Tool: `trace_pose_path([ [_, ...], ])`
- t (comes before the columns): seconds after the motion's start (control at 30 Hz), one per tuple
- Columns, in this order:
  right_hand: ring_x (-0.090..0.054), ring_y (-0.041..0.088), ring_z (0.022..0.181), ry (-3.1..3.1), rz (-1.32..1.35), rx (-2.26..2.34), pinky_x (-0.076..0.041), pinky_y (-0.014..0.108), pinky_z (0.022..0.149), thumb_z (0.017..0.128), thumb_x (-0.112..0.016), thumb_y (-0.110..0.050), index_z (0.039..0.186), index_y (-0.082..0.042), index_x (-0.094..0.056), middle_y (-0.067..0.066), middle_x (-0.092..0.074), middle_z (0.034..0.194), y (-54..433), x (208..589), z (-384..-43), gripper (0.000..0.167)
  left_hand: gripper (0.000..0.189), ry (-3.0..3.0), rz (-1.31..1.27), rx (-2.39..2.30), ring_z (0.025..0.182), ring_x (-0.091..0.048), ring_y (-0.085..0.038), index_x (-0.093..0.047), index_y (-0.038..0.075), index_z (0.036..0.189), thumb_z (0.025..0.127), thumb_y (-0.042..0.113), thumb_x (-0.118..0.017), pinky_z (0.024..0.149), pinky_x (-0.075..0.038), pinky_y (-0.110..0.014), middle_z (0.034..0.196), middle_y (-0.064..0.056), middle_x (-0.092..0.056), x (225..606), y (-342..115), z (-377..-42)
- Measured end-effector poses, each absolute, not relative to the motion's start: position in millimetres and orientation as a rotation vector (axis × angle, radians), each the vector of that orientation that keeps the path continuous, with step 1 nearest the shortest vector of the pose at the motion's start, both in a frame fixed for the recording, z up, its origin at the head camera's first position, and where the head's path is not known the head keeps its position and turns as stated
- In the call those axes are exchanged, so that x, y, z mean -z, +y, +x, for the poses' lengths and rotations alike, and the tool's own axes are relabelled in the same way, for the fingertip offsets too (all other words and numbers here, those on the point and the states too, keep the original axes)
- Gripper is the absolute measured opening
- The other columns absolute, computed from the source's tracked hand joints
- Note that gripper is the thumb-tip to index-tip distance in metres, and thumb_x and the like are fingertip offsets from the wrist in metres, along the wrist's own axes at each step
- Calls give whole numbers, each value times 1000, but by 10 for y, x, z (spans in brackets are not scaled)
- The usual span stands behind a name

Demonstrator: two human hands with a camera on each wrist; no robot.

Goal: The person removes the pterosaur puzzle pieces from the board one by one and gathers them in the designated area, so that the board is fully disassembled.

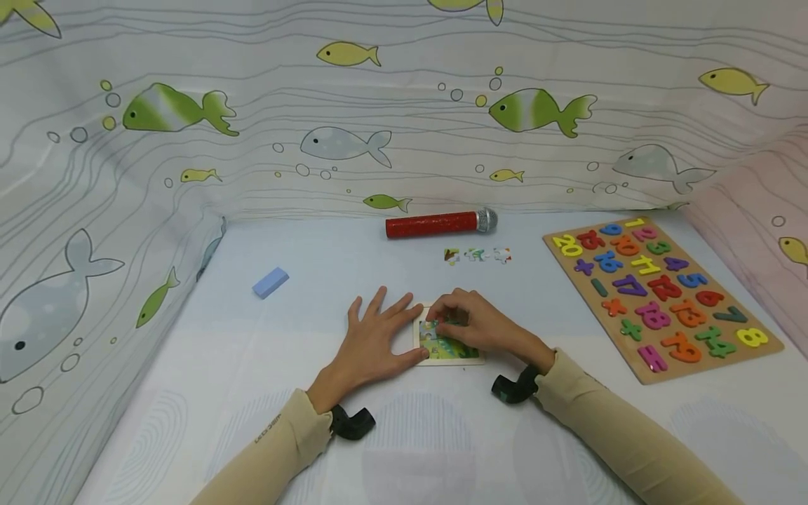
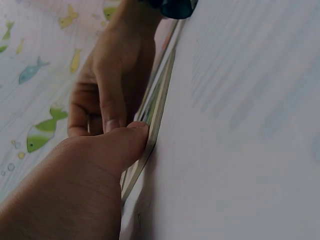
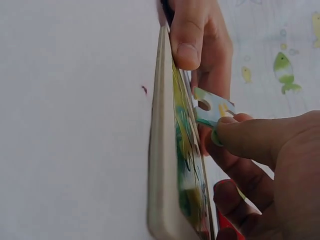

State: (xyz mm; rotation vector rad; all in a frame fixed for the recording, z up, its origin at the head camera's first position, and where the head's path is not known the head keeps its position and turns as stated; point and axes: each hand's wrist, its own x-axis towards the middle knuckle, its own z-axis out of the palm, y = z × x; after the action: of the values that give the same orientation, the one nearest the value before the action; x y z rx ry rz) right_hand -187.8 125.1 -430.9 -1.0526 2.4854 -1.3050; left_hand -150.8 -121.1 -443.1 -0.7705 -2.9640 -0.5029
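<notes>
A small jigsaw puzzle in a pale wooden frame (image 1: pixel 461 362) lies on the table between both hands, its green picture partly covered by the right hand. My left hand (image 1: pixel 372 344) rests at the frame's left side, fingers spread, with the thumb (image 2: pixel 132 137) on the near rim. Above the picture, my right hand (image 1: pixel 480 322) pinches a puzzle piece (image 3: pixel 216 105) between thumb and fingers. In the right wrist view this piece is pale blue with a green edge and stands tilted over the board. Beyond the frame lie 3 loose puzzle pieces (image 1: pixel 475 254) in a row.
A red toy microphone (image 1: pixel 435 224) lies at the back near the fish-patterned curtain. To the right is a wooden number board (image 1: pixel 612 344) with colourful numerals and signs. A light blue block (image 1: pixel 270 283) lies at the left.
</notes>
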Motion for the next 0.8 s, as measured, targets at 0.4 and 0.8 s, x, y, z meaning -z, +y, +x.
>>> trace_pose_path([
  [0.4, -57, 15, 90, 2522, -915, 1434, -47, 27, 79, 95, -71, -11, 108, -15, -74, 0, -69, 98, 1351, 4270, -1949, 14, 76, -2957, -762, 518, 158, -19, -39, -48, 34, 153, 88, 71, -58, 117, -9, -72, 163, 6, -40, 4434, -1220, -1489],
  [0.8, -52, 16, 79, 2633, -770, 1452, -42, 24, 70, 96, -70, -10, 110, -8, -74, 6, -70, 94, 1553, 4312, -2252, 15, 77, -2971, -752, 516, 158, -18, -39, -47, 33, 153, 87, 71, -58, 118, -9, -72, 163, 6, -40, 4424, -1206, -1480],
])
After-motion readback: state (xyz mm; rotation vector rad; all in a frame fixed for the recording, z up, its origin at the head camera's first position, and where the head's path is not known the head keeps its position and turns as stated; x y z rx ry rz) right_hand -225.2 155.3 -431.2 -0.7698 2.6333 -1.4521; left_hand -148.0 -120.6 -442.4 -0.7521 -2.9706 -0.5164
